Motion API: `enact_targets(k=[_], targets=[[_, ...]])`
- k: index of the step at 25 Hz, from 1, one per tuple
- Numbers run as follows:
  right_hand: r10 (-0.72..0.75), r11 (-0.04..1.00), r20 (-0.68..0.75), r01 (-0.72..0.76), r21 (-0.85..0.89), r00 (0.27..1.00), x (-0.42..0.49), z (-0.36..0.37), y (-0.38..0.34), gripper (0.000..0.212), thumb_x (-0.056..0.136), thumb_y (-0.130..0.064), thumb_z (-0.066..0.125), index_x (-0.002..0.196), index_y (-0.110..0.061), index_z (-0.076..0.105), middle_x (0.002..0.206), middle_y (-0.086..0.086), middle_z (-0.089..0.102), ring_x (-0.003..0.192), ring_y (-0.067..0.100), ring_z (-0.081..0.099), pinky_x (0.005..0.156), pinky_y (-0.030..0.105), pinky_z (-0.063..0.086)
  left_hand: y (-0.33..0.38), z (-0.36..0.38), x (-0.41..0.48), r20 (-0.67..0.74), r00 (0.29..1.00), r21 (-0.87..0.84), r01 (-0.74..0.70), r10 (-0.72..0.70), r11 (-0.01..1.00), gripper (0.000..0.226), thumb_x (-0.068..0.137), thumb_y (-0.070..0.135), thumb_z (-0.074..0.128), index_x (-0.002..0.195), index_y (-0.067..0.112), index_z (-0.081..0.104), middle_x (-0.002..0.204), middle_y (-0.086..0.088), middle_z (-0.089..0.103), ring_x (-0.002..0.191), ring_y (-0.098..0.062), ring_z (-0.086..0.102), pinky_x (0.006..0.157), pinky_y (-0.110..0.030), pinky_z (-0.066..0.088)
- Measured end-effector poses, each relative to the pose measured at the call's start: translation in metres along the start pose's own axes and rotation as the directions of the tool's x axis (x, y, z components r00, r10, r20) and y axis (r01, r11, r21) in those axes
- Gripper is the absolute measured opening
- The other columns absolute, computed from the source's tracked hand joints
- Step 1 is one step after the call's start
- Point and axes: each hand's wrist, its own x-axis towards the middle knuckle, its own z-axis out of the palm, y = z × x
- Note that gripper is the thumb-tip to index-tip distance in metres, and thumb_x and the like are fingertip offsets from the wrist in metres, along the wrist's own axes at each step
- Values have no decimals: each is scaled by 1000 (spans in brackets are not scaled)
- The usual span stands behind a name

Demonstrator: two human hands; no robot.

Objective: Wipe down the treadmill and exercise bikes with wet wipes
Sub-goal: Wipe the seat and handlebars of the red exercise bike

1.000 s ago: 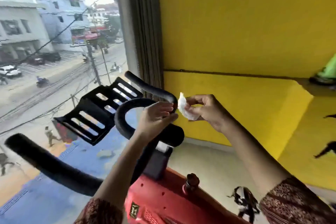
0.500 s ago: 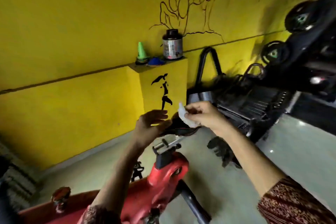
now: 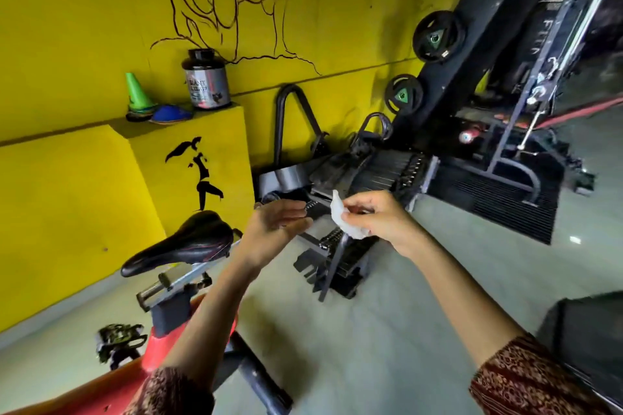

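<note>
My right hand [image 3: 377, 221] pinches a crumpled white wet wipe [image 3: 344, 219] in mid-air, at the centre of the view. My left hand [image 3: 274, 227] hovers just left of the wipe with its fingers straight and relaxed, holding nothing. Below and to the left stands the red exercise bike [image 3: 161, 350], with its black saddle [image 3: 188, 241] on a metal post and a pedal [image 3: 118, 342] low on the left. Neither hand touches the bike.
A yellow ledge [image 3: 209, 118] carries a green cone [image 3: 136, 93], a blue disc [image 3: 172, 113] and a supplement tub [image 3: 206, 79]. Black weight machines with plates [image 3: 438, 35] fill the right. A small black rack [image 3: 337, 259] stands on the grey floor [image 3: 387, 330].
The view has swung right from the bike's handlebars and window to the saddle and weight machines. My left hand has let go of the handlebar; my right hand still holds the wipe.
</note>
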Motion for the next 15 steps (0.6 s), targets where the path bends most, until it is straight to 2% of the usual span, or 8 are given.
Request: enact_targets(k=[3, 5, 12, 15], targets=[[9, 1000, -40, -10, -7, 999, 8, -28, 11, 24, 87, 2, 63, 109, -5, 68, 82, -2, 68, 72, 1, 60, 63, 15, 48, 0, 32, 24, 29, 1000, -27, 11, -11, 1000, 21, 82, 4, 71, 97, 17, 66, 96, 0, 71, 91, -10, 66, 72, -11, 50], [28, 1000, -61, -28, 13, 998, 19, -41, 19, 25, 87, 0, 64, 111, -7, 68, 92, 2, 69, 82, 6, 63, 69, 18, 51, -4, 47, 41, 47, 999, -9, 7, -7, 1000, 21, 82, 5, 72, 94, 21, 66, 95, 1, 71, 89, -7, 67, 72, -11, 50], [35, 999, -11, -35, 4, 999, 124, -57, 51, 26, 87, -1, 65, 112, -6, 67, 99, 5, 70, 88, 10, 62, 79, 25, 50, -40, 58, 137, 15, 1000, 8, 1, -1, 1000, 22, 81, 6, 73, 95, 22, 66, 93, 5, 71, 81, 4, 66, 72, -8, 48], [33, 999, 41, -33, -21, 999, 194, -51, 62, 27, 85, -2, 67, 112, -5, 68, 97, 3, 69, 90, 11, 61, 84, 29, 49, -60, 43, 192, -55, 998, 19, 11, -10, 1000, 23, 80, 7, 74, 101, 15, 68, 98, 0, 72, 88, -3, 67, 75, -12, 50]])
